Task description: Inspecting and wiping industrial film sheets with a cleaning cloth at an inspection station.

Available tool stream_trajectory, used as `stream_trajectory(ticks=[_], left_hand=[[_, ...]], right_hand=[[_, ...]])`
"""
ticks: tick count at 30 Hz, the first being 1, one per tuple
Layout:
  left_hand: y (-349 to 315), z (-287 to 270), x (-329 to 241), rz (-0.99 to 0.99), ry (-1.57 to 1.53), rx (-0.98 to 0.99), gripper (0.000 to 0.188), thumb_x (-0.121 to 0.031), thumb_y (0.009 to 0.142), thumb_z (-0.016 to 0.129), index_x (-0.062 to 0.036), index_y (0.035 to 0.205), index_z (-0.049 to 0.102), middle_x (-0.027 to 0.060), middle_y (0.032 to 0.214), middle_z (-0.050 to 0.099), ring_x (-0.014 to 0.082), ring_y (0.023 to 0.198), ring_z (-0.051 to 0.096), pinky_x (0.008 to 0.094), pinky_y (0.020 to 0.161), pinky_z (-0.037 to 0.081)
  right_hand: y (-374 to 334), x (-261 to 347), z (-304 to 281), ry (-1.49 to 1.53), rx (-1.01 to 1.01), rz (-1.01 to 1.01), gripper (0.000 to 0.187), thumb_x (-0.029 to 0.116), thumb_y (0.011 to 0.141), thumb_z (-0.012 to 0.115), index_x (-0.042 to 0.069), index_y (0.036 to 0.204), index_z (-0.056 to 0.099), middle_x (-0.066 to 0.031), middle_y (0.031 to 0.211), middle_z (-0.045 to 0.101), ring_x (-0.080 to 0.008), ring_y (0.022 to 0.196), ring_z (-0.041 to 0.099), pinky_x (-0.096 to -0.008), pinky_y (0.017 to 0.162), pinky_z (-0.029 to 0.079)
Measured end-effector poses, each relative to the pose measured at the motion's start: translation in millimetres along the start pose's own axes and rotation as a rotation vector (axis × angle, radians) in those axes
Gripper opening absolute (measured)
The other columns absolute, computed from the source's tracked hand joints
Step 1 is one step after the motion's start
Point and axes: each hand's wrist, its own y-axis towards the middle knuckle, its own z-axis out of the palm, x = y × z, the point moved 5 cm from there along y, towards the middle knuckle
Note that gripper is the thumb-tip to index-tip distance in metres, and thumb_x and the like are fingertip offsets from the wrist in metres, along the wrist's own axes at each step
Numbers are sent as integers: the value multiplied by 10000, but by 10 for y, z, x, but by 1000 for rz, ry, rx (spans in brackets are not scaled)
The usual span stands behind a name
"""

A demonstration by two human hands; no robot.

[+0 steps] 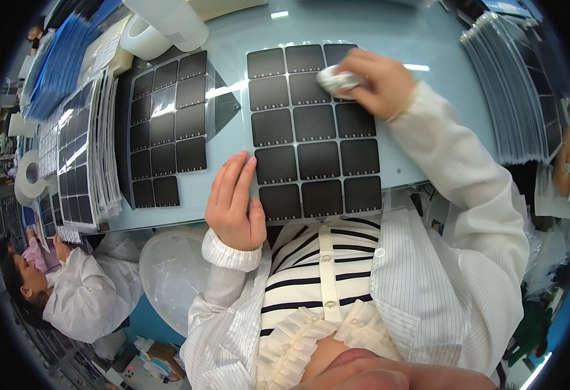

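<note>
A clear sheet of dark rectangular panels (314, 123) in rows lies on the glass-topped table in front of me. My right hand (381, 81) is closed around a crumpled white wipe (338, 80), pressed on the sheet's upper right panels; hand and wipe are slightly blurred. At the sheet's lower left edge, my left hand (236, 205) rests with its fingers stretched out, holding nothing. Left of it lies a second sheet of dark panels (162, 125), with fewer panels in its lowest row.
Stacks of panel sheets (77, 149) and blue sheets (57, 71) stand at the left. White rolls (145, 38) sit at the back left, and another stack of sheets (503, 91) at the right. A clear plastic bin (174, 276) is below the table edge; a co-worker (90, 292) sits left.
</note>
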Motion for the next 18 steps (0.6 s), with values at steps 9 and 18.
stream_trajectory(ticks=[9, 18], left_hand=[[-43, -36, -51, 10, -8, -53, 493, -18, 667, 471, 35, 1140, 602, 172, 1201, 585, 349, 1120, 553, 410, 961, 438], [-108, -45, -43, 16, -16, -99, 478, -6, 671, 465, 14, 1123, 618, 153, 1196, 594, 333, 1122, 555, 393, 956, 445]], right_hand=[[306, 802, 637, -21, 44, -178, 197, 148, 778, 664, 117, 956, 586, -42, 913, 590, -299, 722, 632, -369, 619, 518], [-792, -110, -618, -213, -27, 195, 211, 93, 778, 696, 79, 986, 663, -50, 882, 605, -196, 674, 604, -295, 614, 505]])
